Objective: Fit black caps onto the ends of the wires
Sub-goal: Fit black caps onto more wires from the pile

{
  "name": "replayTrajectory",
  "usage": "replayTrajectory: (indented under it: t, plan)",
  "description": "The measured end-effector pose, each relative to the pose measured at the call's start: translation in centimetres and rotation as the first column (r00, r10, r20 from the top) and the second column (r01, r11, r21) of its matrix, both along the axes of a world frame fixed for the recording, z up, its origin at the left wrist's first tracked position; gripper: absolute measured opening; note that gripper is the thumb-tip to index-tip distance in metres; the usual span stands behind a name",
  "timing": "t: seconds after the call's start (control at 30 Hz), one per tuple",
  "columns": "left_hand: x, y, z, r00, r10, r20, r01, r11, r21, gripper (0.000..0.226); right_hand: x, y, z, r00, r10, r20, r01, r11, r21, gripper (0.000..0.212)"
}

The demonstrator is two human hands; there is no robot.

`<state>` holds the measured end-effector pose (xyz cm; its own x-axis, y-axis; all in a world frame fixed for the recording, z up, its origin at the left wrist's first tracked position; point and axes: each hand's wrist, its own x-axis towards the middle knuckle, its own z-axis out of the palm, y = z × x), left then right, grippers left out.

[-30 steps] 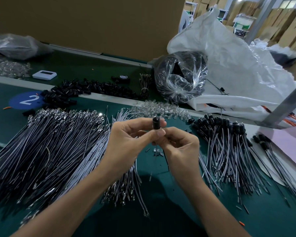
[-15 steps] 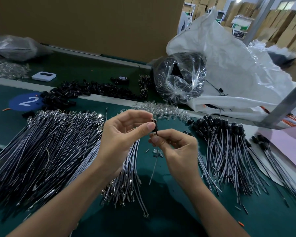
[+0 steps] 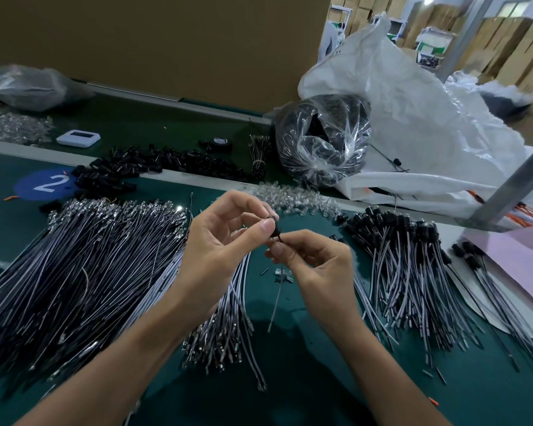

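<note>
Shows 1 small black cap [image 3: 276, 230] pinched in left hand [image 3: 217, 241] above green table [image 3: 290, 382]; right hand [image 3: 317, 265] pinches thin grey wire [image 3: 276, 302] hanging below. Leaves bare strip between uncapped pile [image 3: 90, 272] and capped pile [image 3: 413, 272].

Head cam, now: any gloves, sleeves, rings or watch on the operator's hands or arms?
None visible. Left hand and right hand are ungloved, with no rings and short, unpainted nails. Left forearm and right forearm are uncovered down to the frame edge: no sleeves, watch, wrist strap or markings in view.
</note>
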<state>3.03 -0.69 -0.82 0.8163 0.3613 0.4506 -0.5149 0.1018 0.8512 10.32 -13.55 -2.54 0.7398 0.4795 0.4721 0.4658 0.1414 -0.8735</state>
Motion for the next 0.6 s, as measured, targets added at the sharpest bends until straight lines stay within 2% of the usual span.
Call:
replayTrajectory:
  t: [0.17, 0.4, 0.47, 0.6]
  plan:
    - [0.14, -0.21, 0.05, 1.000, 0.018, 0.014, -0.018, 1.000, 0.003, 0.005, -0.15, 0.14, -0.01, 0.982, 0.140, -0.130, -0.139, 0.990, 0.013, 0.005]
    - [0.01, -0.10, 0.21, 0.998, -0.062, 0.003, 0.062, 0.996, -0.058, 0.010, -0.05, -0.10, 0.31, 0.908, 0.297, -0.294, -0.280, 0.955, 0.101, 0.008]
    - [-0.01, 0.03, 0.25, 0.996, -0.088, 0.006, 0.088, 0.993, -0.078, 0.002, -0.02, -0.13, 0.34, 0.900, 0.305, -0.312, -0.284, 0.952, 0.112, 0.008]
    - [0.10, 0.26, 0.17, 0.997, -0.073, 0.012, 0.074, 0.994, -0.076, 0.007, 0.03, -0.19, 0.47, 0.916, 0.263, -0.302, -0.239, 0.964, 0.116, 0.015]
